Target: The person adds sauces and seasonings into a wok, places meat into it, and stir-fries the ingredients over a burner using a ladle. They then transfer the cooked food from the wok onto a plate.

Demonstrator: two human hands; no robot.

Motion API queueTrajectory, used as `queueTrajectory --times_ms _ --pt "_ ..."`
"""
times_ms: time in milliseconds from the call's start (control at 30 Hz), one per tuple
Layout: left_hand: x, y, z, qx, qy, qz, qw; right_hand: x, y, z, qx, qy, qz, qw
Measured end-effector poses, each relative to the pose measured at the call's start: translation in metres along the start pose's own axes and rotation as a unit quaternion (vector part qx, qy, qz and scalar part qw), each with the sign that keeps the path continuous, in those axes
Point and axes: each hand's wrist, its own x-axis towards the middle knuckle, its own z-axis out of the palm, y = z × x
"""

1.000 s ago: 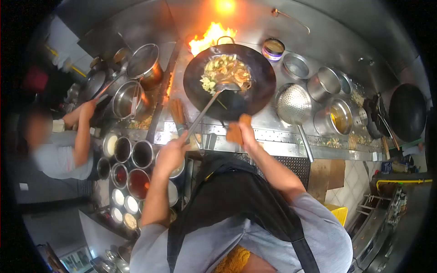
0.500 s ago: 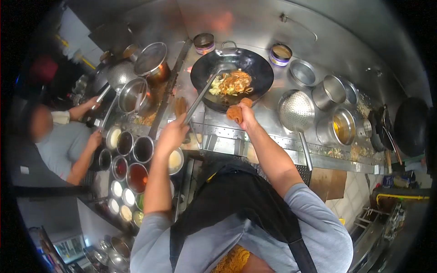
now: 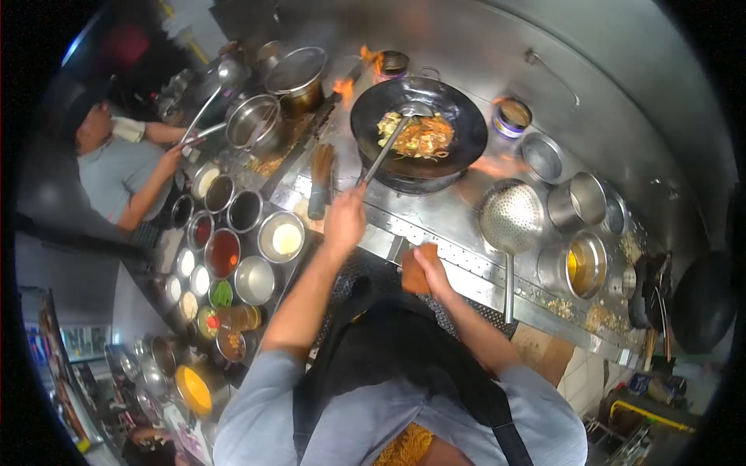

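My left hand (image 3: 346, 223) is closed round the long handle of a metal ladle (image 3: 382, 158). Its bowl rests inside the black wok (image 3: 467, 138), at the far side of the food. Noodle-like food with pale, cabbage-like pieces (image 3: 423, 138) lies in the wok. My right hand (image 3: 435, 272) grips a folded orange-brown cloth (image 3: 415, 272) near the front edge of the counter, apart from the wok.
Flames (image 3: 343, 88) rise left of the wok. A perforated strainer (image 3: 510, 215), metal pots (image 3: 577, 200) and an oil pot (image 3: 594, 268) stand right. A bamboo brush (image 3: 321, 172) lies left, beyond several ingredient containers (image 3: 223, 253). A co-worker (image 3: 128, 171) holds long-handled tools.
My right hand and the cloth have come away from the wok's near rim towards my body. The ladle's bowl has shifted to the far side of the food. Flames now show left of the wok.
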Motion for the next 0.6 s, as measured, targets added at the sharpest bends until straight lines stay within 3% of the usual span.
queueTrajectory --times_ms 33,100,200,267,333,367,433,467,567,600 --pt "-0.023 0.011 -0.009 -0.008 0.033 0.006 0.999 -0.015 0.021 -0.01 -0.044 -0.003 -0.029 0.999" --pt "-0.078 0.027 -0.016 -0.039 0.008 -0.044 0.998 -0.038 0.056 -0.033 -0.059 -0.04 -0.05 0.996" --pt "-0.15 0.031 -0.031 -0.219 -0.177 -0.18 0.942 -0.065 0.09 -0.055 -0.045 -0.086 -0.032 0.995" --pt "-0.173 0.019 -0.041 -0.25 -0.201 -0.235 0.917 -0.064 0.108 -0.062 -0.161 0.015 -0.125 0.979" --pt "-0.176 0.009 -0.067 -0.217 -0.119 -0.247 0.937 -0.059 0.116 -0.073 -0.216 0.017 0.022 0.976" --pt "-0.176 0.003 -0.085 -0.192 -0.062 -0.197 0.959 -0.055 0.113 -0.076 -0.246 -0.007 0.077 0.966" --pt "-0.163 -0.004 -0.138 -0.139 0.009 -0.143 0.98 -0.069 0.085 -0.06 -0.288 -0.074 0.101 0.949" --pt "-0.162 -0.01 -0.165 -0.084 0.064 -0.114 0.988 -0.07 0.097 -0.059 -0.338 -0.058 0.0 0.939" --pt "-0.169 -0.049 -0.261 0.018 0.248 -0.077 0.966 -0.071 0.132 -0.071 -0.344 -0.115 0.022 0.932" --pt "-0.177 -0.063 -0.289 0.0 0.291 -0.156 0.944 -0.075 0.144 -0.068 -0.365 -0.106 0.029 0.925"
